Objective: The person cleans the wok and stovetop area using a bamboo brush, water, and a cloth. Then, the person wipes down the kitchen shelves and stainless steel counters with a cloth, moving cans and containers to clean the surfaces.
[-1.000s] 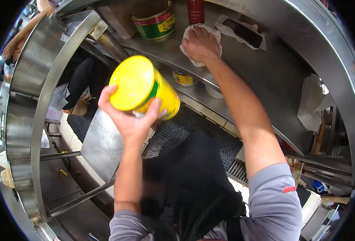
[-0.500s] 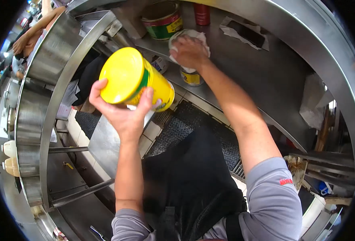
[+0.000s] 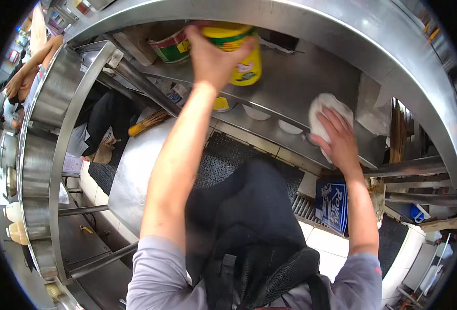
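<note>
Up at the steel shelf point(image 3: 301, 77), my left hand point(image 3: 213, 62) is wrapped round a yellow canister point(image 3: 248, 70) with a green band. The canister's top is partly hidden by the shelf frame, and I cannot tell whether its base rests on the shelf. A green and red tin point(image 3: 170, 50) stands just left of it. Toward the shelf's right end, my right hand point(image 3: 339, 137) has its fingers over a white cloth point(image 3: 322, 109), which it presses near the front edge. Below the canister shows a yellow-labelled can point(image 3: 222, 104), partly hidden by my forearm.
A metal frame bar point(image 3: 311, 11) arches above the shelf. Plastic-wrapped goods point(image 3: 374, 106) are at the shelf's right end. Lower down are a blue box point(image 3: 332, 204) and a brush point(image 3: 148, 122) with a yellow handle. Another person's arm point(image 3: 32, 67) shows at upper left.
My left hand has carried the yellow canister up and right to the shelf. My right hand has moved the cloth from the yellow-labelled can to the shelf's right side.
</note>
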A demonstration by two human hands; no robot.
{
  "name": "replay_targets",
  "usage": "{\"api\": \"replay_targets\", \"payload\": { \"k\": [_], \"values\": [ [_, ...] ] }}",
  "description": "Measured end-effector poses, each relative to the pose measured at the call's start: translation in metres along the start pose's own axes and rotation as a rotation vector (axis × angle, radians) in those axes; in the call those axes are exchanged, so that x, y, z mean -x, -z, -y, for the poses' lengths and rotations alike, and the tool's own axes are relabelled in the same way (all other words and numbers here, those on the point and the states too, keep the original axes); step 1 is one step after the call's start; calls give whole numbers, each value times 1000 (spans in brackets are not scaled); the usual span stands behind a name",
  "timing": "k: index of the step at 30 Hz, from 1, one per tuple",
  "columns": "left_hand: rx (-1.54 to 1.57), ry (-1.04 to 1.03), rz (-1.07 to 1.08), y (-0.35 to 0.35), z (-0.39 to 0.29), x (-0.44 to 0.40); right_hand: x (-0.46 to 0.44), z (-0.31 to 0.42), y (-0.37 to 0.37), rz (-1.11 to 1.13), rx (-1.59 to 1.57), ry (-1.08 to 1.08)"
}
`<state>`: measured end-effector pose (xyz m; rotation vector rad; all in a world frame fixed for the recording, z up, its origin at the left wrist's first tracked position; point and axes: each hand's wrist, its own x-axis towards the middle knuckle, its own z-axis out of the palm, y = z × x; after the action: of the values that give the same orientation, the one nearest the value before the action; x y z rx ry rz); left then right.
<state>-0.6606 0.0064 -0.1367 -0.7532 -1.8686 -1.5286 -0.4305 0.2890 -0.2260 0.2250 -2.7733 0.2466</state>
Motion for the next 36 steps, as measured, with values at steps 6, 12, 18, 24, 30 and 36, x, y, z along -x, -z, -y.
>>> {"api": "replay_targets", "payload": {
  "k": [6,12,18,24,30,36],
  "values": [
    [127,232,303,-118,-7,18,28,-5,4,-36,106,62],
    [159,30,226,-152,-21,31,-10,30,-22,-38,85,184],
    [-523,-86,-451,2,101,-9,-93,82,-52,-32,-71,193],
    [-772,279,-321,90,191,-45,-192,118,-107,-8,-120,195],
    [-643,144,-340,95,204,-48,-268,137,-145,-34,-132,191],
    [-575,265,-261,104,182,-48,-305,142,-168,-35,-136,135]
  ]
}}
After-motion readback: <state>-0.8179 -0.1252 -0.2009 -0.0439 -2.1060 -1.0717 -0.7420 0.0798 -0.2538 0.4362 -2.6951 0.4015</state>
